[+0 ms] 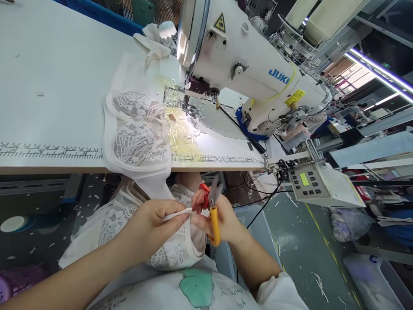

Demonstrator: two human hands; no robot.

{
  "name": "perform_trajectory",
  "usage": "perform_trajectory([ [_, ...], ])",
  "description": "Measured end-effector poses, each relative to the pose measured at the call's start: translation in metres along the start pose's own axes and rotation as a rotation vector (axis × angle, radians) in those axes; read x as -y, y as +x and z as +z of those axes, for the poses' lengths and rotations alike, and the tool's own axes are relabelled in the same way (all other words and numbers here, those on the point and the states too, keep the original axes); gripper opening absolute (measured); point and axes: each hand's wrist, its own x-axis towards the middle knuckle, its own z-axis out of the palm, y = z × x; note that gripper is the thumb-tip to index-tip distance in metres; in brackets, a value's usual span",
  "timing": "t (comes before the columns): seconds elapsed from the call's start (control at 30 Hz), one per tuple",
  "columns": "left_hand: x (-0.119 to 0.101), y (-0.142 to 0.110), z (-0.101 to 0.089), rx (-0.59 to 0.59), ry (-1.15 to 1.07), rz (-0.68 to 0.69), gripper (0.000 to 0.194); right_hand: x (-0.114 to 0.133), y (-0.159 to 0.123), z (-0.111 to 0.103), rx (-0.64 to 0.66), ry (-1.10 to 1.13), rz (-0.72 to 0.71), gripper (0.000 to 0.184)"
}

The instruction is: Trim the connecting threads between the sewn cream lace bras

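A white lace bra [137, 137] lies partly on the table and drapes over its front edge towards my lap. My left hand [153, 226] pinches a narrow white strap [176, 214] between thumb and fingers. Close to the strap's end, my right hand [222, 215] holds scissors [211, 200] with one red and one orange handle, their blades pointing up and away from the strap. The right fingertips are close to the strap's end; whether they touch it I cannot tell. More white lace bras [109, 224] rest on my lap beneath both hands.
A white sewing machine [245, 64] stands on the table [54, 86], its lamp lit. A ruler strip [51, 150] runs along the front edge. To the right are a control box [322, 183], hanging cables [271, 196] and a clear plastic bin [254, 219].
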Motion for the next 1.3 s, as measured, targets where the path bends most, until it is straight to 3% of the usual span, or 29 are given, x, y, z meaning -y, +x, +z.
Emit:
perform_trajectory([
  [0.1, 0.002, 0.003, -0.006, 0.062, -0.094, -0.052, 0.033, -0.005, -0.003, -0.015, 0.309, -0.045, 0.075, 0.057],
  [0.17, 0.001, 0.005, -0.011, 0.072, -0.133, -0.094, 0.032, -0.01, -0.008, -0.019, 0.453, -0.085, 0.118, 0.064],
  [0.3, 0.004, 0.01, -0.017, 0.133, -0.149, -0.111, 0.028, -0.02, -0.02, -0.018, 0.554, -0.16, 0.141, 0.067],
  [0.7, 0.014, 0.016, -0.019, 0.172, -0.259, -0.247, 0.04, -0.014, -0.025, -0.013, 0.513, -0.363, 0.248, 0.071],
  [1.07, 0.008, 0.016, -0.02, 0.177, -0.329, -0.292, 0.034, -0.02, -0.033, -0.001, 0.397, -0.211, 0.336, 0.061],
  [1.3, 0.021, 0.01, -0.025, 0.164, -0.281, -0.217, 0.035, -0.025, -0.037, 0.003, 0.179, -0.18, 0.344, 0.058],
])
